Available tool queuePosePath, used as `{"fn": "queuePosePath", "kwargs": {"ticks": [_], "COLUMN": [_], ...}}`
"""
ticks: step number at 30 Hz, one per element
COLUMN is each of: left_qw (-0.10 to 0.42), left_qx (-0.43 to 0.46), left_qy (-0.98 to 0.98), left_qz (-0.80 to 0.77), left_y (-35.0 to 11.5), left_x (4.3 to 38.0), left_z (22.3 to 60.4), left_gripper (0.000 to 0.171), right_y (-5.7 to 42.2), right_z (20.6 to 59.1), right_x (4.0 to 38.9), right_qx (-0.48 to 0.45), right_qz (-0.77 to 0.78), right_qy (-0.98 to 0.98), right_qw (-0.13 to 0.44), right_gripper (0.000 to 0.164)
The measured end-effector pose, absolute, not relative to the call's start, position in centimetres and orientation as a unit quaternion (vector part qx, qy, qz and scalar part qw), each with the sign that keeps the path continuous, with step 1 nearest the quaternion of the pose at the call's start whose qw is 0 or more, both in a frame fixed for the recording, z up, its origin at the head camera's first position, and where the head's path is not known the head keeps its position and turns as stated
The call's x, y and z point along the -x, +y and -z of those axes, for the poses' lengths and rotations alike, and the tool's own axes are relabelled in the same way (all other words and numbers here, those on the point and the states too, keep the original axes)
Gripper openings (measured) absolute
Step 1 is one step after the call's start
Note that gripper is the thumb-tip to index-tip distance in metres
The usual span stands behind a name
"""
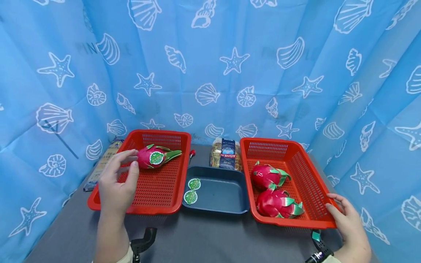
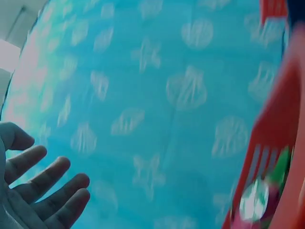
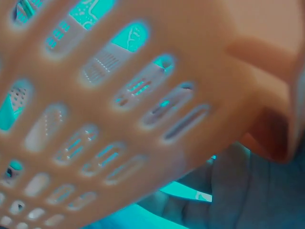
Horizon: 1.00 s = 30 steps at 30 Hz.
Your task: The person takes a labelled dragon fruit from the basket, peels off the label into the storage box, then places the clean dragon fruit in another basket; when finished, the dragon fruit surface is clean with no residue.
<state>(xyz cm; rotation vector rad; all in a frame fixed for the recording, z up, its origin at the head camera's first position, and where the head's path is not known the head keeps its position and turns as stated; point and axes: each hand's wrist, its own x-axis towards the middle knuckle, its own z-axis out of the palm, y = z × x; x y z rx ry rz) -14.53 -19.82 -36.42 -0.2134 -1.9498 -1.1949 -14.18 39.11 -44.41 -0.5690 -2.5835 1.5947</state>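
My left hand is raised over the left red basket, fingers apart and holding nothing. Beyond its fingertips, a pink dragon fruit with a round green sticker lies in that basket. My right hand grips the right rim of the right red basket near its front corner. In the right wrist view its fingers are partly hidden by the slotted basket wall. Inside that basket are two dragon fruits, one farther back and one nearer, without visible stickers.
Between the baskets stands a dark blue tray with two round green stickers at its left. Behind it is a pasta bag and a small red-topped item. Another package lies left of the left basket. A blue curtain surrounds the table.
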Motion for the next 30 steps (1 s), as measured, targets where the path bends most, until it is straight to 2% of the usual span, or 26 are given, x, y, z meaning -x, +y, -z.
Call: {"fn": "queuePosePath", "kwargs": {"ticks": [6,11,17,21,24,30], "left_qw": [0.431,0.407,0.294,0.232,0.187,0.120], "left_qx": [-0.029,-0.118,-0.217,-0.234,-0.228,-0.215], "left_qy": [-0.777,-0.789,-0.818,-0.834,-0.845,-0.848], "left_qz": [0.458,0.446,0.444,0.443,0.446,0.469], "left_y": [-24.6,-27.6,-29.8,-31.0,-31.7,-32.6], "left_x": [14.5,14.9,15.4,16.0,16.3,16.3], "left_z": [37.7,39.4,41.8,43.3,44.1,44.9], "left_gripper": [0.035,0.033,0.044,0.048,0.052,0.053], "right_y": [39.7,39.6,38.7,37.7,36.4,33.4], "right_z": [43.9,42.5,40.8,39.7,38.8,37.5], "right_x": [13.4,12.7,12.3,12.3,12.5,13.2], "right_qx": [0.139,0.122,0.129,0.114,0.101,0.039], "right_qz": [-0.516,-0.480,-0.466,-0.462,-0.454,-0.399], "right_qy": [-0.845,-0.868,-0.875,-0.879,-0.885,-0.913], "right_qw": [-0.001,-0.028,-0.029,-0.027,-0.008,0.073], "right_gripper": [0.035,0.054,0.065,0.068,0.068,0.054]}}
